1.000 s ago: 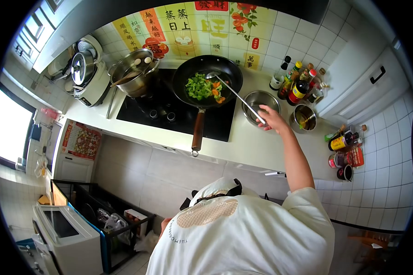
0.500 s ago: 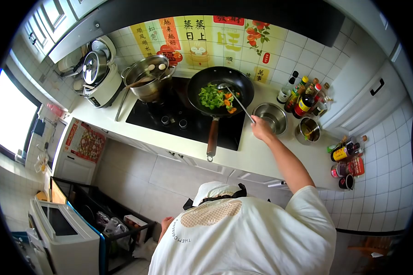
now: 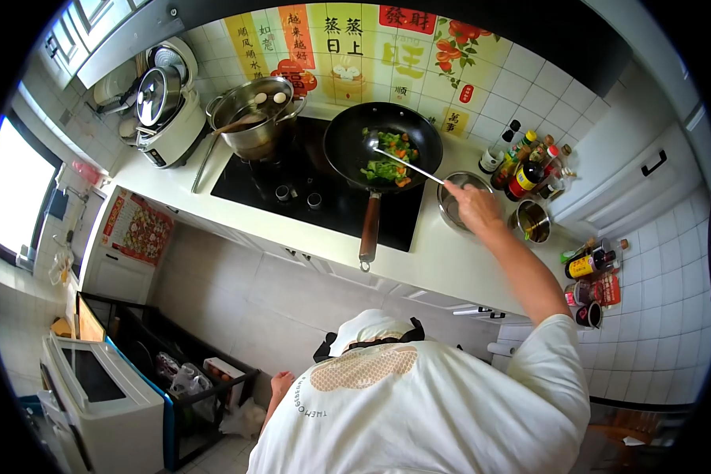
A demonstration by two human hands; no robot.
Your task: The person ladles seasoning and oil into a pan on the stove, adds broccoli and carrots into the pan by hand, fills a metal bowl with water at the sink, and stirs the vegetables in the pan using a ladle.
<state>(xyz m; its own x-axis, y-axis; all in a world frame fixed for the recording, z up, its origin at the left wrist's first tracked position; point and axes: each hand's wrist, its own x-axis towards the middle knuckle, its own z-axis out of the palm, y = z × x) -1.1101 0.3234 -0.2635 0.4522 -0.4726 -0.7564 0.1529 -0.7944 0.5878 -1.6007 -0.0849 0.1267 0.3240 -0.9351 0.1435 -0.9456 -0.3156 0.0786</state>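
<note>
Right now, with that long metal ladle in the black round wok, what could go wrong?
A hard push of the ladle might throw chopped green and orange vegetables over the rim of the wok. The brown wooden handle, with no hand on it, reaches toward the front edge of the white counter, so a bump could shift the wok. The right hand, close to the round metal bowl, might knock it.

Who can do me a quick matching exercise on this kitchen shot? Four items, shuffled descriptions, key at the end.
1. Ladle
2. Pan
3. Pot
4. Left hand

A. Silver, two side handles
B. Low, beside the white shirt
C. Held in the right hand
D. Black, with green and orange food inside

Pairs: 1-C, 2-D, 3-A, 4-B
</note>
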